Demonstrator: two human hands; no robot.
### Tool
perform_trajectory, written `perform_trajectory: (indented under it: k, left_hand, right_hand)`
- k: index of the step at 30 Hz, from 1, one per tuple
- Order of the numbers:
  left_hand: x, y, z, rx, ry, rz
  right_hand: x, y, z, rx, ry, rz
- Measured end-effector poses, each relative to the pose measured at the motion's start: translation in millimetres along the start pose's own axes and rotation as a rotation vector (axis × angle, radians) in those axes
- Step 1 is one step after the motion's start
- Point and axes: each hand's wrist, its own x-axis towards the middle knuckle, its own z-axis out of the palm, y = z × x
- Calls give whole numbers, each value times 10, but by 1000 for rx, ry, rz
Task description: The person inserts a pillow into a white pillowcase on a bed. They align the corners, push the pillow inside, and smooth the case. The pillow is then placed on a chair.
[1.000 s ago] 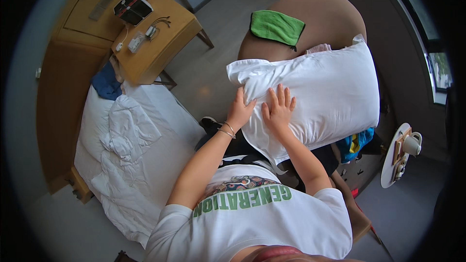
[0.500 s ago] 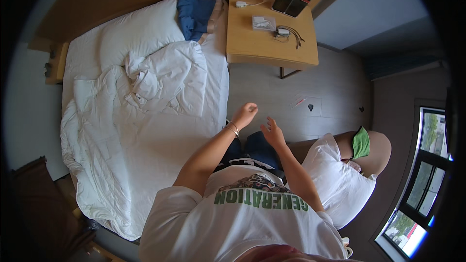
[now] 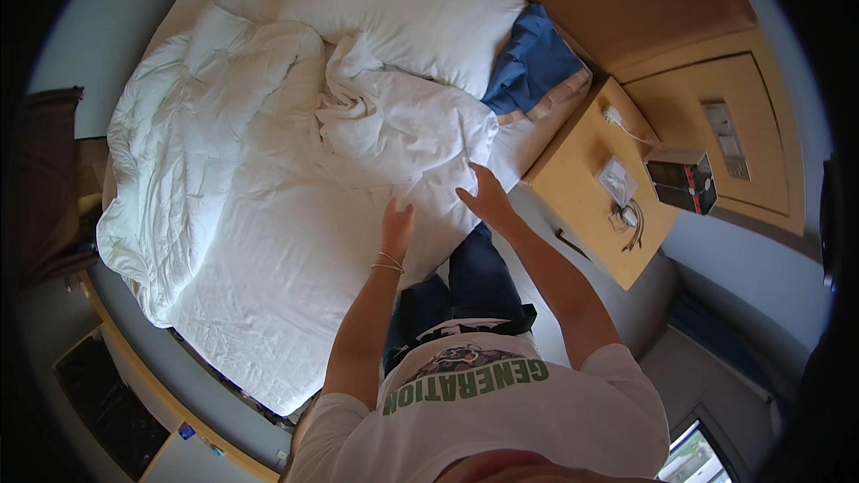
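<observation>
My left hand (image 3: 397, 225) hangs over the near side of the bed, thumb and fingers apart, with nothing in it. Farther forward and to the right, my right hand (image 3: 484, 194) has its fingers spread at the near edge of a crumpled white pillowcase or sheet (image 3: 412, 121). Whether the right fingertips touch that cloth I cannot tell. Beyond the cloth lies a plump white pillow (image 3: 394, 13). A rumpled white duvet (image 3: 192, 116) covers the left part of the bed, over a white bottom sheet (image 3: 277, 277).
Blue cloth (image 3: 534, 63) lies at the pillow's right end. On the right stands a wooden bedside table (image 3: 564, 161) with a dark box (image 3: 682, 181), a small clear case (image 3: 616, 181) and coiled cables (image 3: 630, 224). A padded brown headboard (image 3: 644, 0) rises behind the bed.
My view and body have turned left toward the bed. Both hands have gone from above the floor beside the bed to over its near edge, the right one now reaching farther forward.
</observation>
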Motion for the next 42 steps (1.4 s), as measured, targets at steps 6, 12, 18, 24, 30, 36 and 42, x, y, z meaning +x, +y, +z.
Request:
perform_trajectory:
  k: [6, 12, 18, 24, 30, 36, 42]
  left_hand:
    - [13, 344, 127, -99, 233, -192]
    - [-4, 629, 282, -213, 383, -221]
    - [-174, 1089, 80, -589, 263, -422]
    - [-67, 1193, -75, -423, 211, 11]
    - [-438, 540, 39, -426, 149, -83]
    - [-1142, 260, -232, -1259, 124, -149]
    - [-1834, 469, -1170, -1280, 427, 71]
  right_hand:
    - [1648, 76, -99, -427, 76, -93]
    - [1886, -86, 178, -523, -149, -85]
    - [1120, -626, 136, -211, -355, -335]
    - [8, -982, -150, -205, -707, -586]
    - [-669, -942, -245, -224, -819, -602]
    - [-1052, -1104, -164, -249, -766, -692]
    - [-1171, -1832, 139, -54, -765, -880]
